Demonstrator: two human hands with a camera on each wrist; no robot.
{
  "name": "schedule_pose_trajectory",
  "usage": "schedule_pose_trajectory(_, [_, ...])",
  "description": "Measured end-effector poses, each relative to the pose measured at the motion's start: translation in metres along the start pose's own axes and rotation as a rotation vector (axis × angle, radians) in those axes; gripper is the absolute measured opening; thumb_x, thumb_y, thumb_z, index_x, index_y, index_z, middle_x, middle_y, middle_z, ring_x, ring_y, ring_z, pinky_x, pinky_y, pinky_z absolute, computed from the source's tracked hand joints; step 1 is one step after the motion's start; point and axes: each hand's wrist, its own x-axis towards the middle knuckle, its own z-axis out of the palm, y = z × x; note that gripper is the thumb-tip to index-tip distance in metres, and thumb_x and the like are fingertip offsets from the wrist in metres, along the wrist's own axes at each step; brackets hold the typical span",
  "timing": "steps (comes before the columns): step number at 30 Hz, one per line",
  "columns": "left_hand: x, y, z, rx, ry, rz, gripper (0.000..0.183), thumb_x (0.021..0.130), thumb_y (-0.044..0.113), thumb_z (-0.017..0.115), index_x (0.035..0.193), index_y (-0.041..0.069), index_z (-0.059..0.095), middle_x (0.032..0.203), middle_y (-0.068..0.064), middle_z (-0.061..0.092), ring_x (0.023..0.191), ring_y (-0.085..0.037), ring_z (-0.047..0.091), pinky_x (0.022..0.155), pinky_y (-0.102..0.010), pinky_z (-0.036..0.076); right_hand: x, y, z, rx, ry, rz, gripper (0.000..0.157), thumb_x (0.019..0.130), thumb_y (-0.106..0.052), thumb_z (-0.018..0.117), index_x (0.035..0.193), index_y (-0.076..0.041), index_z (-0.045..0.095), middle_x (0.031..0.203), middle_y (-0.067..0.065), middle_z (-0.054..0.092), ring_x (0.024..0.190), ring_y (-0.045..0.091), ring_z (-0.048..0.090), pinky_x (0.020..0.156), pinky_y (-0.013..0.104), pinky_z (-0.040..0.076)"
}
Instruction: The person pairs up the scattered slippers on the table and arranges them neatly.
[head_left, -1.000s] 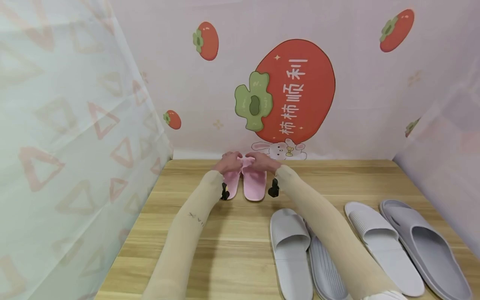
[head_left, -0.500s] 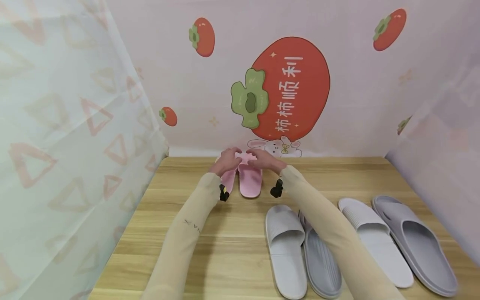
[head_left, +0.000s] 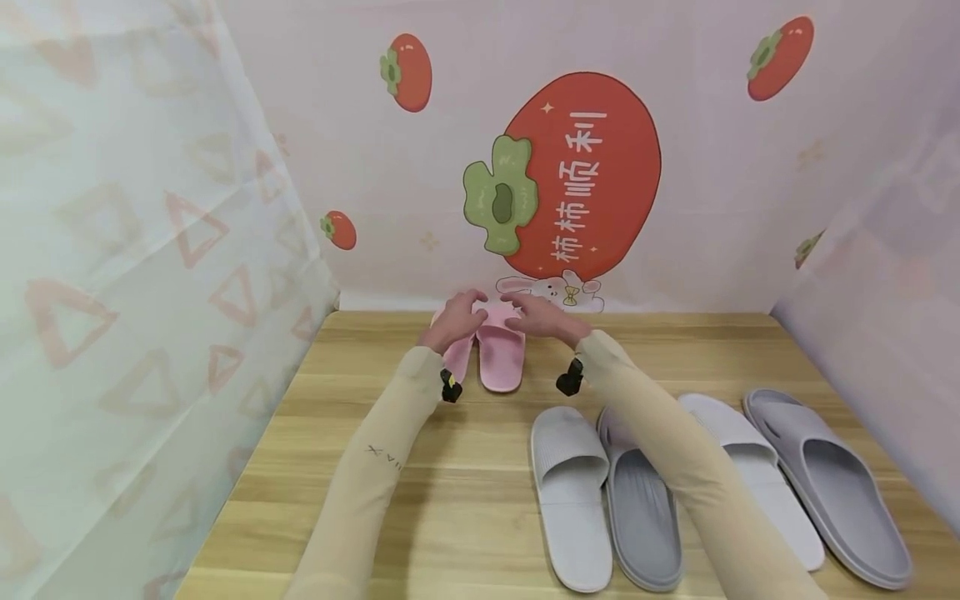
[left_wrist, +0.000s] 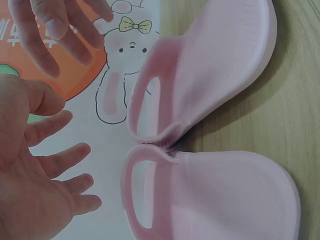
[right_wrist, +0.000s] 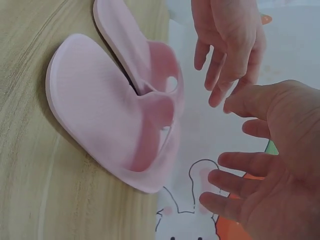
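A pair of pink slippers stands side by side against the back wall, the left one [head_left: 459,364] partly hidden by my left hand [head_left: 450,321] and the right one [head_left: 501,360] mostly visible. Both hands hover over the toe straps with fingers spread and nothing in them. In the left wrist view, the left hand [left_wrist: 37,175] shows apart from the slipper straps [left_wrist: 165,70]. My right hand [head_left: 543,318] is over the right slipper's outer side. Seen from the right wrist, the right hand [right_wrist: 280,165] also has a gap between its fingers and the pink slipper [right_wrist: 95,105].
At the right lie a light grey ribbed slide [head_left: 573,508], a darker grey slide [head_left: 645,525], a white slide [head_left: 772,492] partly under my right sleeve, and a grey slide [head_left: 847,492]. Printed cloth walls [head_left: 360,150] enclose the wooden surface [head_left: 360,517] on three sides.
Both hands have come off the pink slippers and their fingers have spread. The right hand has moved rightward. The slippers stay at the back wall; the head view has shifted slightly.
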Motion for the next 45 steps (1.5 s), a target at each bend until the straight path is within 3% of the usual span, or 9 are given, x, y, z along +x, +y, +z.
schedule_pose_trajectory(15, [-0.003, 0.012, 0.01, -0.035, 0.018, 0.036, 0.042, 0.094, 0.02, 0.049, 0.133, 0.005, 0.053, 0.141, -0.02, 0.052, 0.134, -0.032, 0.045, 0.112, -0.046, 0.036, -0.02, -0.004, -0.015, -0.033, 0.019, -0.043, 0.057, 0.096, -0.022, 0.059, 0.148, -0.007, 0.041, 0.148, 0.015, 0.049, 0.132, 0.035, 0.05, 0.107, 0.052, 0.042])
schedule_pose_trajectory(24, [-0.01, 0.021, 0.013, -0.025, 0.031, 0.023, 0.043, 0.095, 0.023, 0.048, 0.135, 0.008, 0.053, 0.142, -0.016, 0.05, 0.136, -0.032, 0.042, 0.113, -0.046, 0.035, -0.041, -0.011, -0.024, -0.03, 0.037, -0.106, 0.057, 0.096, -0.022, 0.058, 0.149, -0.008, 0.04, 0.147, 0.017, 0.049, 0.13, 0.037, 0.052, 0.105, 0.054, 0.044])
schedule_pose_trajectory(37, [-0.021, 0.034, 0.018, -0.081, 0.035, 0.049, 0.042, 0.095, 0.023, 0.049, 0.134, 0.009, 0.053, 0.142, -0.017, 0.05, 0.136, -0.033, 0.043, 0.113, -0.047, 0.036, -0.066, -0.01, -0.032, -0.035, 0.034, -0.059, 0.058, 0.096, -0.024, 0.06, 0.147, -0.005, 0.041, 0.146, 0.019, 0.049, 0.134, 0.04, 0.047, 0.107, 0.056, 0.04])
schedule_pose_trajectory(45, [-0.029, 0.042, 0.019, -0.134, 0.074, 0.095, 0.039, 0.096, 0.021, 0.05, 0.134, 0.009, 0.054, 0.142, -0.015, 0.052, 0.137, -0.029, 0.044, 0.114, -0.044, 0.035, -0.082, -0.007, -0.035, -0.012, 0.059, -0.064, 0.059, 0.096, -0.024, 0.06, 0.148, -0.006, 0.041, 0.149, 0.018, 0.046, 0.135, 0.041, 0.044, 0.109, 0.058, 0.038])
